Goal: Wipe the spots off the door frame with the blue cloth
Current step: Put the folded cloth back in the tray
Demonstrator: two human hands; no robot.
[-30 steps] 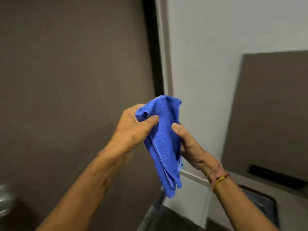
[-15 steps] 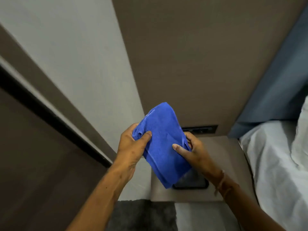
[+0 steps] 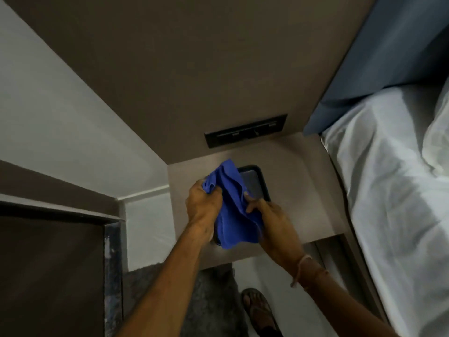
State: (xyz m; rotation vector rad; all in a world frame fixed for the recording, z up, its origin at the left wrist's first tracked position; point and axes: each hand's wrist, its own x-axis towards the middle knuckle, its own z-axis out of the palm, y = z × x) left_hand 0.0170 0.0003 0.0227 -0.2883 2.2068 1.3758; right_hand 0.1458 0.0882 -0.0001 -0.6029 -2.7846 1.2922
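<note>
The blue cloth [image 3: 234, 207] is bunched between both hands, above a bedside table. My left hand [image 3: 202, 206] grips its upper left corner in a closed fist. My right hand [image 3: 269, 215] pinches its right edge with fingers and thumb. The door frame [image 3: 58, 195] runs as a brown band along the lower left, well away from both hands, above the dark door [image 3: 48, 276]. No spots can be made out on it.
A brown bedside table [image 3: 303, 190] holds a dark tray [image 3: 260, 183] under the cloth. A dark switch panel [image 3: 245, 133] sits in the brown wall panel. A bed with white sheets [image 3: 388, 190] fills the right. My sandalled foot [image 3: 258, 310] stands on the floor beside a grey mat [image 3: 209, 302].
The view has swung from the door to the right and down onto the bedside table. Both hands have lowered and crumpled the cloth between them.
</note>
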